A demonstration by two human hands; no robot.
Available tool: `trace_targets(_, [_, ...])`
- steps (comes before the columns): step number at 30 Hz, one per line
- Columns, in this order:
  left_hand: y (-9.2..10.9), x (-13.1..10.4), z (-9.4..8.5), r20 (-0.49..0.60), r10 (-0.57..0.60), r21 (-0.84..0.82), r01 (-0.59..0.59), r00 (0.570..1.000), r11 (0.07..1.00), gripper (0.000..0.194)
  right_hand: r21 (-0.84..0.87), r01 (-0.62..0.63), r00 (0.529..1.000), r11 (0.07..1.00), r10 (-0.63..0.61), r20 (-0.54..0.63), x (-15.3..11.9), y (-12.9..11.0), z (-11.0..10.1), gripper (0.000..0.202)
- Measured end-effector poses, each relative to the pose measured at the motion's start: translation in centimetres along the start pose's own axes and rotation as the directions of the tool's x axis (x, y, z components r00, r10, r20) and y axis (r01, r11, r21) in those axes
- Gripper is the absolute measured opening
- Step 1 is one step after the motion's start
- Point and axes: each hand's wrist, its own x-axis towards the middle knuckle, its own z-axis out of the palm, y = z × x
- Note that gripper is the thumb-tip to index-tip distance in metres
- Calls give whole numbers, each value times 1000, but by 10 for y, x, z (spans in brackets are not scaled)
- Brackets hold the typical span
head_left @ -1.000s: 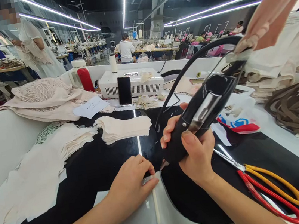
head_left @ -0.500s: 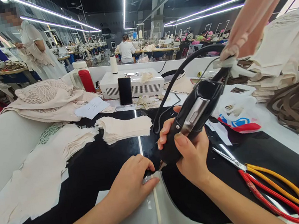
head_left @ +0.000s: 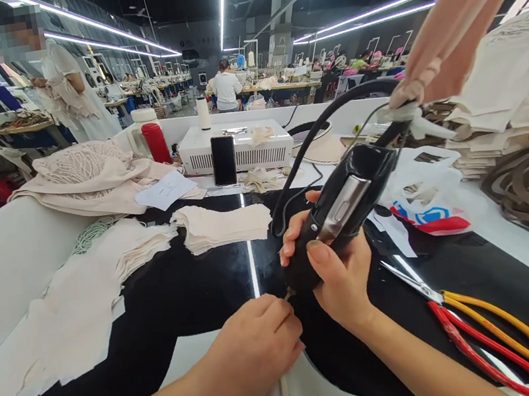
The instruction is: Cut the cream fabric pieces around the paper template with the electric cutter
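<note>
Your left hand (head_left: 262, 345) has moved toward the tip of the black handheld tool (head_left: 341, 206) and curled over, hiding the upper end of the pale strip (head_left: 284, 387) that showed half a second ago; your right hand (head_left: 342, 279) stays nearly where it was. Your left fingers are bent and pressed together, but you cannot tell from this view what they pinch. Your right fingers wrap the tool, thumb along its near side, and it slants down so its tip sits just beside your left knuckles. Beneath your left hand lies the whitish sheet (head_left: 324, 386), at the near edge of the black worktop (head_left: 162, 314). Scissors (head_left: 438, 296) lie right of your right forearm, and a fabric stack (head_left: 226, 224) rests beyond your left hand.
</note>
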Motion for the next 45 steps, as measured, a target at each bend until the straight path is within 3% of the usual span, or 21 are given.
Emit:
trace_targets(3, [2,-7,6,29,71,63,-73,997,995,21,5,-8,1000,1000,8,8,0,0,-1,33])
trace_targets(12, [12,-15,1,20,21,155,-24,1000,988,23,33,-23,1000,999,23,16,-1,2,-1,36])
trace_targets(19, [13,-18,8,-178,40,204,-3,983,979,27,48,-14,999,999,12,33,-1,2,-3,40])
trace_targets(24, [14,-18,9,-170,28,219,10,985,976,28,54,-12,999,998,10,39,0,1,-3,45])
trace_targets(29, [16,-22,12,-132,16,246,17,991,969,15,37,-15,999,999,14,36,-1,1,-3,46])
trace_targets(37, [20,-20,5,-193,-40,251,89,980,964,27,31,-1,999,1000,0,32,-2,1,-3,42])
trace_targets(45, [18,-21,8,-141,6,296,37,990,955,26,25,-3,1000,1000,2,24,0,0,-3,40])
